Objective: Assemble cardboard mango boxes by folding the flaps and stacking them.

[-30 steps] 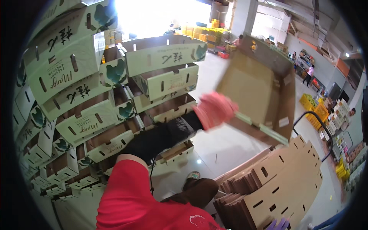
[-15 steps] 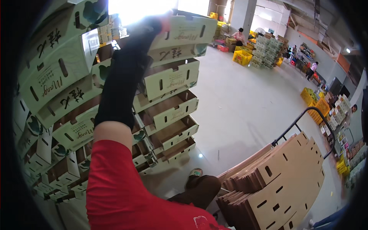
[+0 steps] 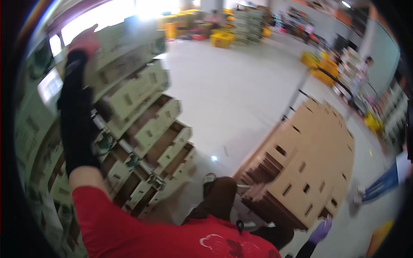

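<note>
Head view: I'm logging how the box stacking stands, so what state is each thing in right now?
Left hand: raised, pink-gloved, resting on the top box; grip unclear.
Top box: folded up, topping the stack.
Stack of folded boxes: tall, open sides showing, leaning in the fisheye.
Pile of flat cardboard: unfolded, lying flat.
Right hand: low, purple-gloved, beside the flat pile, holding nothing visible.

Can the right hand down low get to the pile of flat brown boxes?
Probably yes: the right hand in its purple glove hangs just beside the pile of flat brown boxes, with nothing between them.
</note>
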`<state>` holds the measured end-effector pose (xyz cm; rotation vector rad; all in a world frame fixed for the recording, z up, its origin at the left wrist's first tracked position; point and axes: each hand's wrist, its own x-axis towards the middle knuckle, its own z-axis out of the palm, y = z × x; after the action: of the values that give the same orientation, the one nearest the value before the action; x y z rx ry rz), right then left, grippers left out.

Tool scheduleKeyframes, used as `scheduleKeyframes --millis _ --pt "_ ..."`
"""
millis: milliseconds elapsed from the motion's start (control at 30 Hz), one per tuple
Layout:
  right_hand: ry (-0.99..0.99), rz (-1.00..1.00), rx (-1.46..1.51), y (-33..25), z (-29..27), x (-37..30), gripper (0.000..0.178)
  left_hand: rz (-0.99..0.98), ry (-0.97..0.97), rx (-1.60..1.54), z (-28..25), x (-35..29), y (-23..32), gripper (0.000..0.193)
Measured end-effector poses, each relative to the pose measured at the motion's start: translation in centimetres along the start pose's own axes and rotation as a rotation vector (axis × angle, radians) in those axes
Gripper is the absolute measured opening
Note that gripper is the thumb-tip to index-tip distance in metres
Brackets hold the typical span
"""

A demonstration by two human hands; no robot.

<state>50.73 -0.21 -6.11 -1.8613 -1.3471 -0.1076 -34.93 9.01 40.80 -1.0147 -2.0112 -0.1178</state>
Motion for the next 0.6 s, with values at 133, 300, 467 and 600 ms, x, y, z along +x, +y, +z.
scheduleKeyframes --millis 133,300,467,600 --pt "0.034 0.413 0.531 0.0 -0.1 6.4 0.035 0.350 0.321 -0.135 -1.8 -5.3 10.6 0.067" --pt "-0.167 -0.065 -0.661 8.4 0.1 12.0 0.044 0.692 -0.097 -1.289 3.7 -20.9 39.7 0.062" --pt "-0.195 0.410 -0.410 7.4 3.1 13.1 0.055 0.546 -0.724 -1.381 3.7 -30.9 55.8 0.077" --pt "-0.105 0.464 -0.221 -0.1 2.0 12.0 0.054 0.386 -1.093 -1.617 5.2 -31.4 57.4 0.077"
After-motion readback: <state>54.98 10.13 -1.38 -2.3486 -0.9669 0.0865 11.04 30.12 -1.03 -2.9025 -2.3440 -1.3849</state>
